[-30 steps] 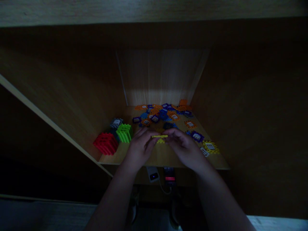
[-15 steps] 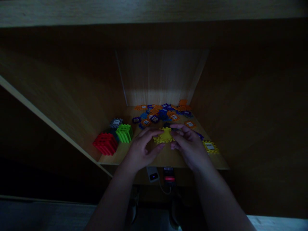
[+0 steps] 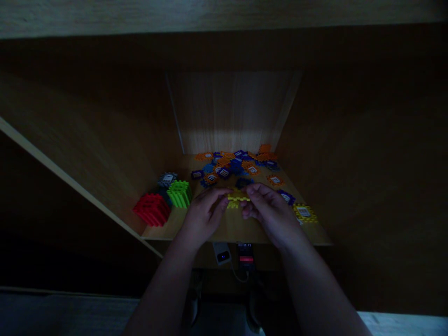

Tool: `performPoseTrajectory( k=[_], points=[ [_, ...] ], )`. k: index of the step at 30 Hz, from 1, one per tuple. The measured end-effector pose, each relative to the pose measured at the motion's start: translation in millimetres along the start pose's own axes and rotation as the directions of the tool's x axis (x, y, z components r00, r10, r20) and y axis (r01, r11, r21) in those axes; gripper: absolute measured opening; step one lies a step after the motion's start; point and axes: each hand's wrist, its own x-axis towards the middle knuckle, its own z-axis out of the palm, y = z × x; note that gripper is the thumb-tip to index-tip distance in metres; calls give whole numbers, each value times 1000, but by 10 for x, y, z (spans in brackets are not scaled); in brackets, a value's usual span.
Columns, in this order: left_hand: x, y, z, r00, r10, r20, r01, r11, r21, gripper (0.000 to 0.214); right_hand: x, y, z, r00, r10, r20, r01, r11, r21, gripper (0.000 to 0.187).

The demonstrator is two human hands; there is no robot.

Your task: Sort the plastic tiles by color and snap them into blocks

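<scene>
Both hands meet over the front middle of a small wooden desk in dim light. My left hand and my right hand each pinch a side of some yellow interlocking plastic tiles held just above the desk. How the tiles join is hard to make out. A further yellow tile with a white label lies to the right of my right hand. A purple tile lies just beyond it.
A red cube of tiles and a green cube stand at the desk's left, a grey tile behind them. Several orange and blue tiles are heaped at the back. Wooden partition walls close in both sides. Small devices sit below the front edge.
The yellow tiles were edge-on a second ago, tilted up to show a face half a second ago, and now lie flatter again between both hands.
</scene>
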Motion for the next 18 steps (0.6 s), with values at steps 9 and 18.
performPoseTrajectory(
  k=[9,18],
  points=[
    [-2,55,-28,997,48,-59,-46,998,35,8,14,39,0,990,-133,-54,113,952,-283,50],
    [-1,57,-19,989,93,-118,-93,996,2,11,111,258,-13,996,-72,-58,59,978,-199,52]
  ],
)
